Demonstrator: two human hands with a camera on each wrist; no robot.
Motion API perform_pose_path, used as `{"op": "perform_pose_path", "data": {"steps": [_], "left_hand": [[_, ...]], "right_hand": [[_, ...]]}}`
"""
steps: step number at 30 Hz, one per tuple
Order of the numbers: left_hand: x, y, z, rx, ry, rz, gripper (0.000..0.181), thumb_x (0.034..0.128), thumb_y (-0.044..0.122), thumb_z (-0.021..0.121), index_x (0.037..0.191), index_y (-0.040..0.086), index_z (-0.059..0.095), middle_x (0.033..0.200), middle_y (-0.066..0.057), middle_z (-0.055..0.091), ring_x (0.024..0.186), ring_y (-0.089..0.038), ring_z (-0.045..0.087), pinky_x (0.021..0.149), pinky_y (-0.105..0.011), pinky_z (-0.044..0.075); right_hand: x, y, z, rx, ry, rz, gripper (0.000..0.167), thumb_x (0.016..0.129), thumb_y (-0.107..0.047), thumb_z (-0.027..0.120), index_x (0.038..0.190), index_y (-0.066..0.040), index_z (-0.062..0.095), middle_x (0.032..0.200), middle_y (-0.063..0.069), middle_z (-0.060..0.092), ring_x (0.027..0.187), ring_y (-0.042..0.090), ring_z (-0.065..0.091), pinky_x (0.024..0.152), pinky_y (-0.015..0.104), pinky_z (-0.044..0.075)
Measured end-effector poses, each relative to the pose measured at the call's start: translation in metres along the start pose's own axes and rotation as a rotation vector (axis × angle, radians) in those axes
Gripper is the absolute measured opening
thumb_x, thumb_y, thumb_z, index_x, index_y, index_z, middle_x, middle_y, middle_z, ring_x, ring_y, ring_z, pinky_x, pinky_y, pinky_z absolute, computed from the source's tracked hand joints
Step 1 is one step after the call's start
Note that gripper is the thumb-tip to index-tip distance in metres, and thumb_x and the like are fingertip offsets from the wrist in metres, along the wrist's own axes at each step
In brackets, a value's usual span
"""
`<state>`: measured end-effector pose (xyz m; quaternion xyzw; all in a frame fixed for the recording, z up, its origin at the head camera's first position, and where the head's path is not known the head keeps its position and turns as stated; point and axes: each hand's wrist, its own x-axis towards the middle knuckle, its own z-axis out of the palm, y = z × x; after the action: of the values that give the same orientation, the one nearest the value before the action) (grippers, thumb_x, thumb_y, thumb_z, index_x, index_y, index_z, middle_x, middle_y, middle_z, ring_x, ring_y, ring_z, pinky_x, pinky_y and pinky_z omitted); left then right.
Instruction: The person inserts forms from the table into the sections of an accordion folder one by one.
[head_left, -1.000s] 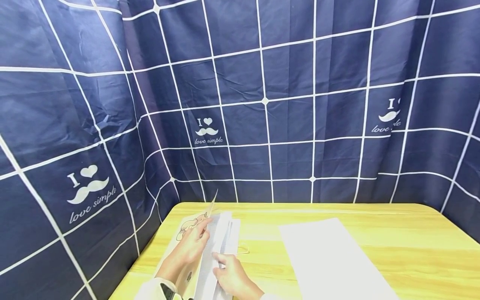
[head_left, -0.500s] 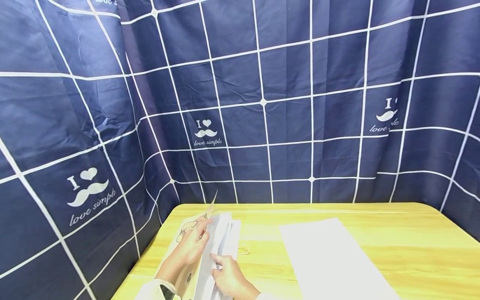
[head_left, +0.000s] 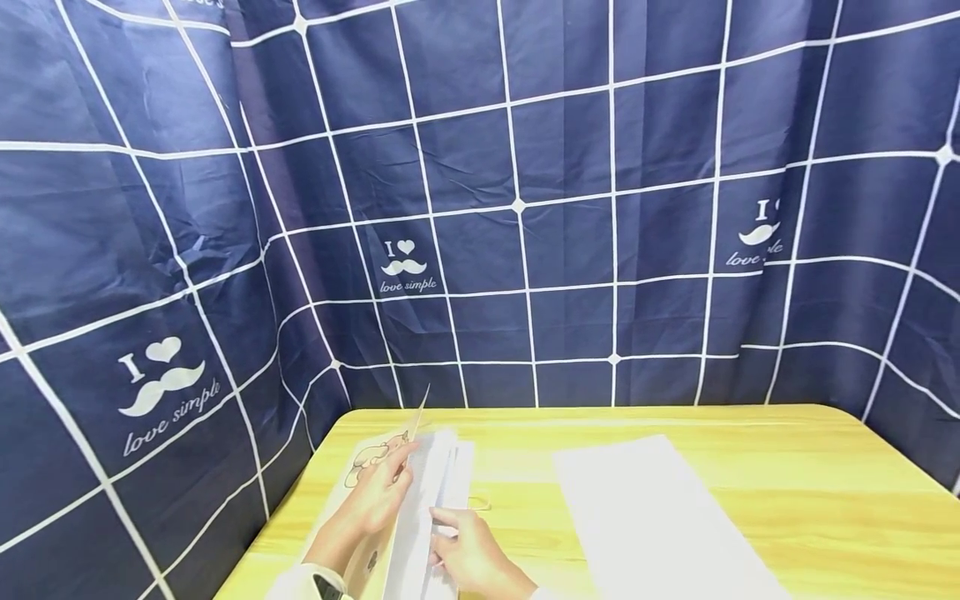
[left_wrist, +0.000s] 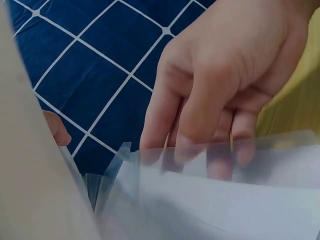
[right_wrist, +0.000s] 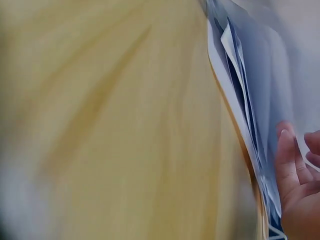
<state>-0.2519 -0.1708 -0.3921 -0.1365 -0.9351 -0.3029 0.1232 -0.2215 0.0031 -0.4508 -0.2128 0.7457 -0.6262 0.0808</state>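
A display-book folder (head_left: 374, 560) with a cartoon drawing on its cover lies opened at the table's left side. Clear plastic sleeves (head_left: 420, 517) with white sheets in them fill it. My left hand (head_left: 375, 492) holds a raised leaf of the folder, fingers on its left side. Over the sleeves' right part, my right hand (head_left: 472, 550) pinches the edge of a clear sleeve (left_wrist: 200, 200) between thumb and fingers; several fingertips show through the plastic in the left wrist view. Layered sleeve edges (right_wrist: 245, 100) stand slightly apart beside the right hand (right_wrist: 300, 185) in the right wrist view.
A blank white sheet (head_left: 652, 517) lies on the yellow wood-grain table (head_left: 517, 467), right of the folder. A thin pale loop (head_left: 480, 503) sticks out at the folder's right edge. Behind the table hangs a dark blue checked curtain (head_left: 570, 250).
My right hand has shifted slightly right with the sleeve edge. The left hand keeps its place on the raised leaf. The head view has turned a little to the right.
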Motion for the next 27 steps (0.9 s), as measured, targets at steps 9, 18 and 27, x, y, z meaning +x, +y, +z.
{"op": "perform_pose_path", "data": {"steps": [9,18,27], "left_hand": [[0.000,0.000,0.000,0.001,0.003,-0.008,0.038,0.0961,0.017,0.043,0.133,0.013,0.052,0.129,-0.015,0.057,0.113,-0.031,0.057,0.097,-0.050,0.041],[-0.004,-0.003,0.001,-0.010,-0.002,-0.013,0.039,0.0972,0.019,0.042,0.135,0.013,0.051,0.133,-0.018,0.054,0.118,-0.035,0.054,0.100,-0.051,0.039],[-0.004,0.000,0.004,-0.026,-0.019,-0.018,0.038,0.0969,0.018,0.043,0.134,0.014,0.051,0.128,-0.019,0.057,0.113,-0.034,0.057,0.096,-0.051,0.042]], "right_hand": [[-0.013,0.006,-0.039,-0.015,-0.008,0.003,0.044,0.091,-0.003,0.054,0.133,0.008,0.046,0.135,0.031,0.045,0.076,0.018,0.063,0.069,0.032,0.057],[-0.027,0.012,-0.077,-0.063,0.051,-0.002,0.044,0.091,-0.004,0.054,0.132,0.009,0.046,0.132,0.033,0.046,0.079,0.021,0.064,0.068,0.027,0.056],[-0.047,0.016,-0.114,-0.118,0.082,-0.002,0.044,0.092,-0.006,0.053,0.131,0.013,0.043,0.128,0.037,0.045,0.078,0.021,0.065,0.068,0.032,0.057]]}}
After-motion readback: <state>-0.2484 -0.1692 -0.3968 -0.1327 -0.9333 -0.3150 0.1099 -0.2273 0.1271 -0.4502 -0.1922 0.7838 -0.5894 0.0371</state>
